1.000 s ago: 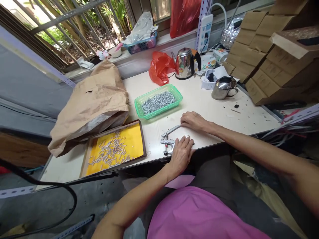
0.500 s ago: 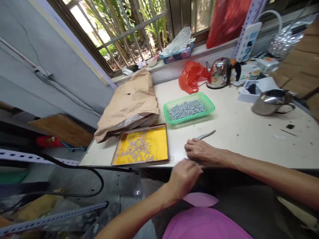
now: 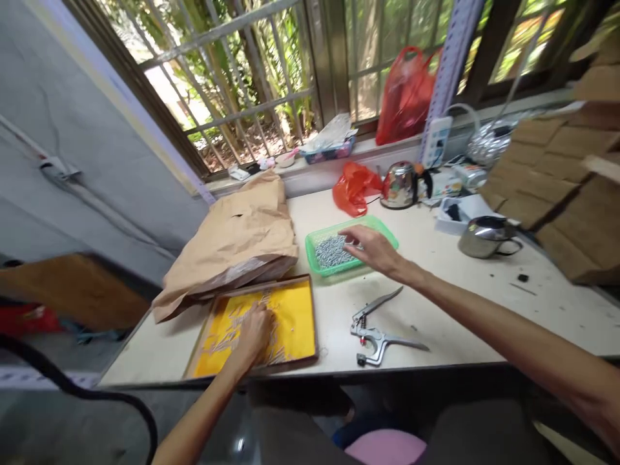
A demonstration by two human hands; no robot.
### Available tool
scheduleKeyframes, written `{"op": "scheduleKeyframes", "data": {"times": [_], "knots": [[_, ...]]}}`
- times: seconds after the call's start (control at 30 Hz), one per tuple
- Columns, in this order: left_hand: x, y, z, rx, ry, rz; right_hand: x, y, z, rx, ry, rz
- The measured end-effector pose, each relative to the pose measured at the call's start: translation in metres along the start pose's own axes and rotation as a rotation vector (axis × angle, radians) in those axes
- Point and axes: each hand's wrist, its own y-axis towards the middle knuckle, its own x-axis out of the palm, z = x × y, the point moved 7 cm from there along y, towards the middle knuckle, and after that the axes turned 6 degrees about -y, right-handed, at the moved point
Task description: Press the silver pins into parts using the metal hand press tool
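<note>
In the head view, your left hand [image 3: 258,326] reaches down into a tray [image 3: 314,326]; you can't tell whether its fingers pinch anything. Small pins [image 3: 227,332] lie around it on yellow lining, too many to count. Your right hand [image 3: 372,248] is over a green basket [image 3: 312,259], fingers loosely parted; countless metal pieces [image 3: 330,253] fill the basket beneath and left of it. One pair of pliers [image 3: 384,339] lies on the table, nearer you than your right hand, right of your left.
</note>
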Motion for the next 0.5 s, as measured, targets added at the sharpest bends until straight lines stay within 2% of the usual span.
{"op": "scheduleKeyframes", "data": {"times": [0.1, 0.17, 0.23, 0.3, 0.37, 0.43, 0.5], "knots": [[-0.01, 0.007, 0.001, 0.028, -0.048, 0.054, -0.01, -0.019, -0.009, 0.013, 0.016, 0.002], [-0.019, 0.006, 0.012, -0.012, -0.208, 0.081, -0.004, -0.052, -0.016, 0.023, -0.005, -0.138], [-0.017, 0.001, 0.035, -0.095, -0.49, 0.021, 0.01, -0.096, -0.019, 0.032, -0.058, -0.347], [-0.002, -0.008, 0.072, -0.174, -0.8, -0.142, 0.021, -0.139, -0.019, 0.041, -0.126, -0.534], [0.018, -0.016, 0.113, -0.22, -0.992, -0.268, 0.028, -0.17, -0.016, 0.063, -0.203, -0.644], [0.04, -0.021, 0.143, -0.249, -1.067, -0.342, 0.031, -0.188, -0.011, 0.107, -0.278, -0.689], [0.06, -0.025, 0.162, -0.254, -1.103, -0.39, 0.032, -0.195, -0.006, 0.141, -0.319, -0.69]]}}
